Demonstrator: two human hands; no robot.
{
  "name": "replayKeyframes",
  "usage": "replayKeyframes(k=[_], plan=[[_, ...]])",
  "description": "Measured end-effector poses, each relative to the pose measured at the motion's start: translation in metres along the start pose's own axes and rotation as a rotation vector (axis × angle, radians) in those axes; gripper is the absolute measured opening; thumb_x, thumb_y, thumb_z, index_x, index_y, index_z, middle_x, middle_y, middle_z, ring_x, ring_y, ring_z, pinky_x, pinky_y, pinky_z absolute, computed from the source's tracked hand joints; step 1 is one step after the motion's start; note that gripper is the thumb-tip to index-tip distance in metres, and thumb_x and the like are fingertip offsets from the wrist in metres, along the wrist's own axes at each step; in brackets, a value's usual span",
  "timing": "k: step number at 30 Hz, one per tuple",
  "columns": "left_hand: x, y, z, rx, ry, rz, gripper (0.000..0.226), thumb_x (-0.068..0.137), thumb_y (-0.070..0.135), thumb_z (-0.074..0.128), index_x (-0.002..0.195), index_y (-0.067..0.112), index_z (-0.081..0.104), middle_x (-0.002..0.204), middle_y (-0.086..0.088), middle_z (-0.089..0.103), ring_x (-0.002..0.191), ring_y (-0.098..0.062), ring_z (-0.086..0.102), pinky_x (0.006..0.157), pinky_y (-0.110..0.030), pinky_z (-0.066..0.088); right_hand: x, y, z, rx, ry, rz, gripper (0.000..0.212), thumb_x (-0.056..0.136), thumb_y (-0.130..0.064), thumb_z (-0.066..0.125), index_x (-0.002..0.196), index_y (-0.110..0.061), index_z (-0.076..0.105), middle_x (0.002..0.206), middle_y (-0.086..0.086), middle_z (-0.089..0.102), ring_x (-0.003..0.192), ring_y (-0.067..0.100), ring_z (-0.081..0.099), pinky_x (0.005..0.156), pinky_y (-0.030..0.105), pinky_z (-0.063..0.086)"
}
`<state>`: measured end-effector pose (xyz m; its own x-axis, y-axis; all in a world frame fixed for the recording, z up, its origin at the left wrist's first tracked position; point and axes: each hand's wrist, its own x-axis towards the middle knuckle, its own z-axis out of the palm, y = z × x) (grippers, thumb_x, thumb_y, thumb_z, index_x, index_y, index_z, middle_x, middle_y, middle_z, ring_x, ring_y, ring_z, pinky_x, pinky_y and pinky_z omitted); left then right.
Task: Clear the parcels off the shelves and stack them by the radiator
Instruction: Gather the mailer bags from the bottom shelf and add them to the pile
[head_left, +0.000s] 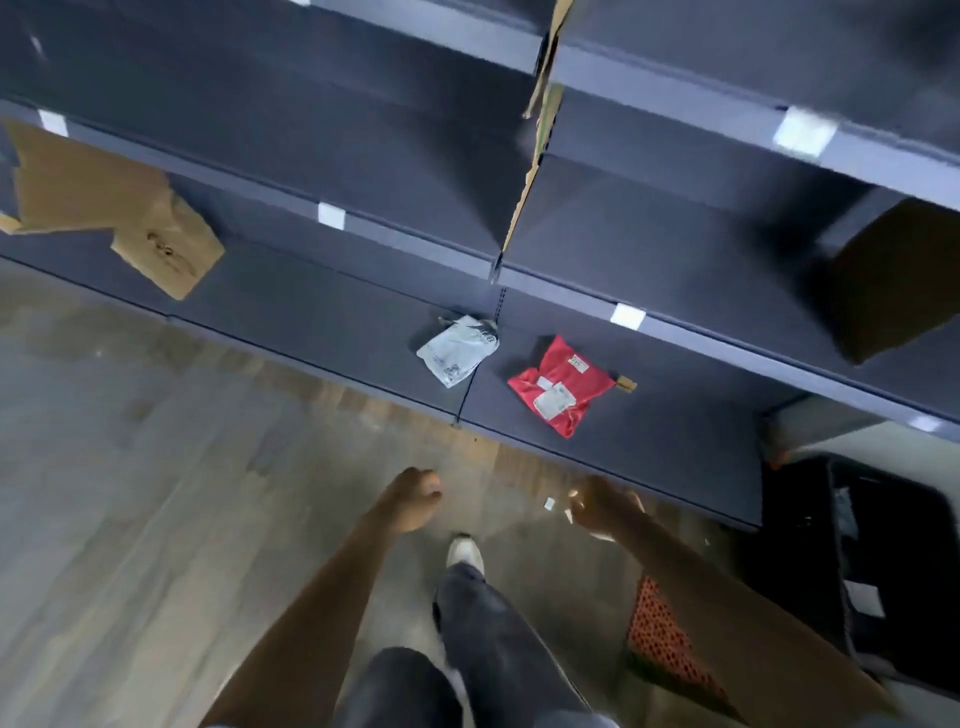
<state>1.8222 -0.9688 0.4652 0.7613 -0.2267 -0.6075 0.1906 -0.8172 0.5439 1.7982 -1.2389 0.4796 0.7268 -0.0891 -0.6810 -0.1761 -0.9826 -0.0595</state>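
Two small parcels lie on the bottom shelf ahead of us: a grey mailer bag near the seam between the two shelf bays, and a red mailer bag with white labels just to its right, the two lying apart. Farther left on the same shelf level we see a flat brown cardboard parcel jutting over the edge, and at the far right a dark brown box sits one level up.

Our left hand hangs over the wooden floor with its fingers curled in, gripping nothing. Our right hand is blurred; we cannot tell how its fingers lie, and nothing shows plainly in it. Both hands are short of the shelf's front edge, well apart from the parcels: the grey bag lies beyond the left hand, slightly to its right, and the red bag lies beyond the right hand, slightly to its left.

Below the hands we see our dark trousers and a pale shoe. A black crate stands at the right, beside a red mesh item.
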Motion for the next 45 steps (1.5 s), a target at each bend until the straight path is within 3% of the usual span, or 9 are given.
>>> replayKeyframes(k=[5, 12, 17, 20, 25, 30, 35, 41, 45], plan=[[0.108, -0.049, -0.002, -0.41, 0.248, -0.16, 0.019, 0.088, -0.009, 0.053, 0.101, -0.017, 0.063, 0.113, -0.032, 0.061, 0.108, -0.043, 0.059, 0.08, -0.025, 0.043, 0.13, -0.013, 0.007, 0.104, -0.054, 0.023, 0.036, 0.097, -0.018, 0.042, 0.127, -0.004, 0.056, 0.134, 0.016, 0.055, 0.126, 0.027, 0.049, 0.104, 0.03, 0.036], [0.246, -0.155, 0.057, -0.317, 0.256, -0.273, 0.026, 0.093, 0.003, 0.05, 0.113, -0.008, 0.063, 0.124, -0.025, 0.059, 0.118, -0.036, 0.054, 0.095, -0.033, 0.038, 0.304, -0.011, 0.074, 0.183, -0.016, 0.073, 0.036, 0.093, -0.009, 0.045, 0.126, -0.003, 0.056, 0.126, 0.022, 0.059, 0.118, 0.033, 0.055, 0.095, 0.03, 0.038], [0.339, -0.228, 0.129, -0.302, 0.234, -0.263, 0.022, 0.09, 0.0, 0.053, 0.107, -0.004, 0.067, 0.117, -0.023, 0.062, 0.106, -0.036, 0.061, 0.091, -0.033, 0.044, 0.436, 0.016, 0.135, 0.159, 0.144, 0.207, 0.064, 0.096, -0.027, 0.046, 0.15, -0.009, 0.016, 0.149, 0.02, 0.032, 0.136, 0.036, 0.034, 0.106, 0.044, 0.033], [0.385, -0.271, 0.161, -0.252, 0.219, -0.209, 0.022, 0.09, 0.002, 0.054, 0.108, -0.001, 0.066, 0.119, -0.023, 0.057, 0.106, -0.037, 0.059, 0.092, -0.035, 0.044, 0.51, 0.029, 0.161, 0.086, 0.263, 0.299, 0.075, 0.093, -0.034, 0.05, 0.15, -0.01, 0.008, 0.152, 0.018, 0.024, 0.138, 0.037, 0.027, 0.106, 0.047, 0.031], [0.435, -0.313, 0.175, -0.109, 0.215, -0.166, 0.022, 0.089, 0.003, 0.055, 0.108, 0.001, 0.065, 0.118, -0.021, 0.054, 0.11, -0.033, 0.054, 0.098, -0.034, 0.041, 0.584, 0.052, 0.18, -0.064, 0.339, 0.362, 0.065, 0.089, -0.016, 0.052, 0.147, -0.013, 0.024, 0.153, 0.009, 0.025, 0.138, 0.032, 0.026, 0.111, 0.047, 0.026], [0.408, -0.274, 0.137, 0.036, 0.119, -0.048, 0.027, 0.091, 0.002, 0.05, 0.115, 0.002, 0.062, 0.123, -0.018, 0.054, 0.116, -0.029, 0.051, 0.099, -0.027, 0.035, 0.526, 0.051, 0.153, -0.11, 0.422, 0.319, 0.048, 0.088, -0.009, 0.048, 0.135, -0.013, 0.047, 0.138, 0.011, 0.047, 0.128, 0.036, 0.04, 0.103, 0.046, 0.035], [0.316, -0.147, 0.077, 0.155, -0.014, 0.107, 0.055, 0.081, -0.007, 0.043, 0.133, 0.011, 0.048, 0.134, -0.013, 0.042, 0.121, -0.03, 0.045, 0.104, -0.033, 0.036, 0.387, 0.009, 0.092, -0.102, 0.325, 0.197, 0.047, 0.088, -0.006, 0.045, 0.132, -0.019, 0.051, 0.124, 0.015, 0.06, 0.112, 0.036, 0.058, 0.093, 0.04, 0.045], [0.193, 0.022, 0.017, 0.322, 0.116, 0.403, 0.083, 0.082, 0.006, 0.059, 0.149, 0.026, 0.014, 0.15, -0.011, 0.022, 0.134, -0.028, 0.03, 0.108, -0.036, 0.034, 0.191, -0.032, 0.026, -0.054, 0.205, 0.02, 0.05, 0.092, -0.014, 0.042, 0.137, -0.034, 0.045, 0.125, 0.007, 0.062, 0.111, 0.027, 0.06, 0.09, 0.034, 0.047], [0.112, 0.097, -0.014, 0.633, -0.085, 0.511, 0.07, 0.082, 0.006, 0.06, 0.142, 0.028, 0.032, 0.148, -0.009, 0.026, 0.132, -0.028, 0.033, 0.105, -0.038, 0.037, 0.066, -0.041, -0.001, 0.023, 0.111, -0.049, 0.053, 0.093, -0.012, 0.041, 0.14, -0.035, 0.038, 0.128, 0.007, 0.058, 0.113, 0.028, 0.057, 0.092, 0.037, 0.047]])
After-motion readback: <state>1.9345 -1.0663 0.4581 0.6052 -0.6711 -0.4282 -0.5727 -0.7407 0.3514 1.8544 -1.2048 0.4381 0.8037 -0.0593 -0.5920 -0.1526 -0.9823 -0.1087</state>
